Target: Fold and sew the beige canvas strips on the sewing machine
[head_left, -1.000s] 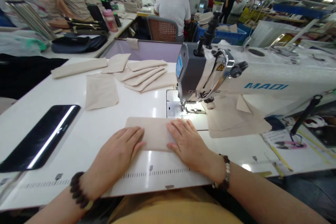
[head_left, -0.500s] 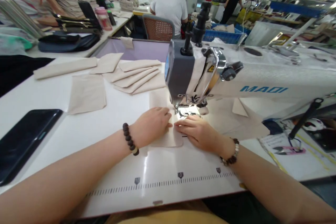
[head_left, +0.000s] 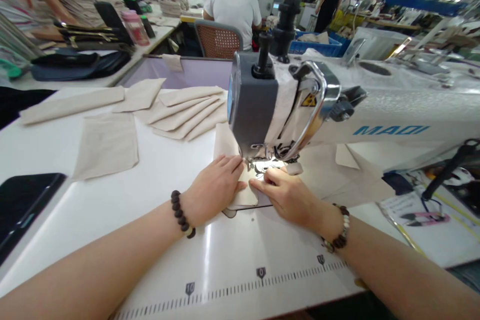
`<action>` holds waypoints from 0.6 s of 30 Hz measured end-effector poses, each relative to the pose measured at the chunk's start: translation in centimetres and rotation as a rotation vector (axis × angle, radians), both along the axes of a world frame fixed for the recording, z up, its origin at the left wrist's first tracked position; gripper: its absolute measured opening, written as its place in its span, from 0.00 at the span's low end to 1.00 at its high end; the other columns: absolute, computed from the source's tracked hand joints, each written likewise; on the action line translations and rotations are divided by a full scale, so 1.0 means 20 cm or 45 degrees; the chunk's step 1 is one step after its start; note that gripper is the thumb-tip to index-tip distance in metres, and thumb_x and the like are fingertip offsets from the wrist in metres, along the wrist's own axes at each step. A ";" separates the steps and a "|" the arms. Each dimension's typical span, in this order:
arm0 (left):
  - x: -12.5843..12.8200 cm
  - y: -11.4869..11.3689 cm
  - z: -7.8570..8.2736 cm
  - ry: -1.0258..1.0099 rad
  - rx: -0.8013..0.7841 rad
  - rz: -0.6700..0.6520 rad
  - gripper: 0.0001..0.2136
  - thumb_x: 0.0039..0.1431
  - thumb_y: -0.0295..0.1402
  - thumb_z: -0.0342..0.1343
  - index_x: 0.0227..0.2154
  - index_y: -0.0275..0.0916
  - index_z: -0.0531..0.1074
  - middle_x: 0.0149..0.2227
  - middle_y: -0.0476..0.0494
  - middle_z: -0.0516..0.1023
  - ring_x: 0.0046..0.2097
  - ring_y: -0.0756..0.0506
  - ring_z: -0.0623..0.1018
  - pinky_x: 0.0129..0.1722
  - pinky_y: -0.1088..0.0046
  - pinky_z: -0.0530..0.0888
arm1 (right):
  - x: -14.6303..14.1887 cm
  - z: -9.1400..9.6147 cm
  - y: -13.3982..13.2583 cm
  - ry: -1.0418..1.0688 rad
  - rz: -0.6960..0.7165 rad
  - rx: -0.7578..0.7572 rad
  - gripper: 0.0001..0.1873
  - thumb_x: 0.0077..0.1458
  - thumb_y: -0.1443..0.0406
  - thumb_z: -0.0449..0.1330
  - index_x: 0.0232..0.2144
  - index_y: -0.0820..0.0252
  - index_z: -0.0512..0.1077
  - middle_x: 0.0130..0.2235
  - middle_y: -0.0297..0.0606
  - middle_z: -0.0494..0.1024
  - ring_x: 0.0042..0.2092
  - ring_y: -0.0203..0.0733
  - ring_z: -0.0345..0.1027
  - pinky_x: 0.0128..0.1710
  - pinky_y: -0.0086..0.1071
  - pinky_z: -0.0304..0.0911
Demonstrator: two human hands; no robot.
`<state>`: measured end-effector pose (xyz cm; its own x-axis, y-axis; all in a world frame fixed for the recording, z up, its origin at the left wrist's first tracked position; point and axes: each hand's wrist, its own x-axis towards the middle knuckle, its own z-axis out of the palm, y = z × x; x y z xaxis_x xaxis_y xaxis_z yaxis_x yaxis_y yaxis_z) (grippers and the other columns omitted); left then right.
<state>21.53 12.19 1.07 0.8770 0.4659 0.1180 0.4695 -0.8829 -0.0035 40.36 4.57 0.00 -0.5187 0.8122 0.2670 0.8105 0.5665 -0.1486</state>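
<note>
Under the head of the sewing machine (head_left: 255,105) lies a beige fabric piece (head_left: 243,198), lit near the presser foot. My left hand (head_left: 213,187) rests flat on its left part, fingers stretched toward the foot. My right hand (head_left: 290,192) is at the fabric's right edge, beside the presser foot (head_left: 262,166); its index finger reaches out to the cloth while the other fingers curl. Neither hand visibly grips the fabric. The needle tip is too small to make out.
Left of the machine lie a fan of folded beige pieces (head_left: 191,110), a single square piece (head_left: 107,145) and a black phone (head_left: 28,205). Larger beige cloth (head_left: 322,172) lies under the machine arm. Pink-handled snips (head_left: 425,217) rest at right. A person in white (head_left: 232,7) sits ahead.
The fabric has moved away from me under the presser foot, so less shows on my side. My right hand's fingers have curled, leaving the index finger out. The view has shifted slightly.
</note>
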 end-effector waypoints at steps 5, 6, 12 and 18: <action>0.00 0.01 -0.01 -0.004 0.005 -0.006 0.11 0.62 0.35 0.49 0.41 0.31 0.67 0.44 0.37 0.69 0.48 0.40 0.69 0.49 0.62 0.66 | 0.00 -0.01 0.01 0.018 -0.028 -0.018 0.19 0.59 0.72 0.44 0.47 0.64 0.69 0.33 0.41 0.67 0.33 0.40 0.58 0.36 0.34 0.58; 0.00 0.01 -0.01 -0.007 0.001 -0.007 0.11 0.62 0.35 0.49 0.40 0.31 0.67 0.44 0.37 0.69 0.48 0.40 0.68 0.49 0.62 0.66 | 0.00 -0.01 0.01 0.021 -0.032 -0.017 0.19 0.59 0.72 0.44 0.47 0.64 0.69 0.33 0.41 0.67 0.33 0.40 0.58 0.37 0.34 0.58; 0.00 0.02 0.00 -0.009 -0.001 -0.014 0.12 0.62 0.35 0.48 0.41 0.29 0.67 0.44 0.35 0.69 0.50 0.39 0.68 0.50 0.61 0.65 | -0.01 -0.02 0.01 0.021 -0.039 -0.005 0.19 0.59 0.72 0.45 0.47 0.65 0.70 0.33 0.42 0.68 0.34 0.41 0.59 0.39 0.36 0.58; 0.00 0.02 -0.01 -0.010 0.002 -0.008 0.12 0.63 0.35 0.48 0.42 0.30 0.67 0.44 0.36 0.70 0.51 0.39 0.68 0.50 0.61 0.66 | -0.01 -0.01 0.01 0.030 -0.054 -0.019 0.19 0.58 0.73 0.45 0.47 0.64 0.69 0.33 0.42 0.68 0.34 0.40 0.59 0.37 0.34 0.58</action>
<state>21.62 12.68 0.94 0.8790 0.4601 0.1256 0.4639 -0.8859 -0.0016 40.18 4.82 -0.30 -0.4776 0.8373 0.2662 0.8299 0.5294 -0.1762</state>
